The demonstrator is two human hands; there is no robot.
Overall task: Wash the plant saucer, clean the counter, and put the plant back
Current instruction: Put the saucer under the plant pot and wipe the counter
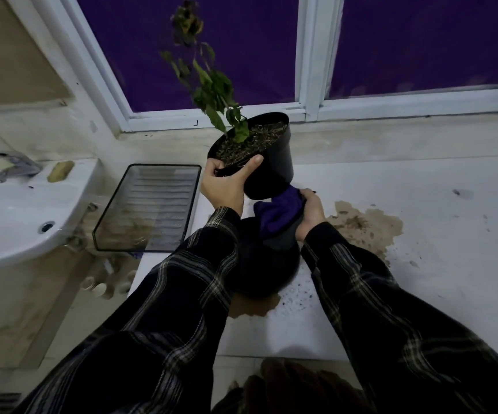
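The left hand [226, 186] grips the tilted pot [259, 156] by its rim. The right hand [310, 213] presses the purple cloth [277, 213] under it; better to wipe the base gently and keep the soil level.

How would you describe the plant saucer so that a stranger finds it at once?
Start at the white counter under the window. Below the lifted plant pot, between the two sleeves, sits the saucer. It is the only round, black, shallow dish, standing on a brown puddle.

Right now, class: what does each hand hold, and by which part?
Left hand grips the plant pot at its rim. Right hand holds a purple cloth, bunched against the pot's base.
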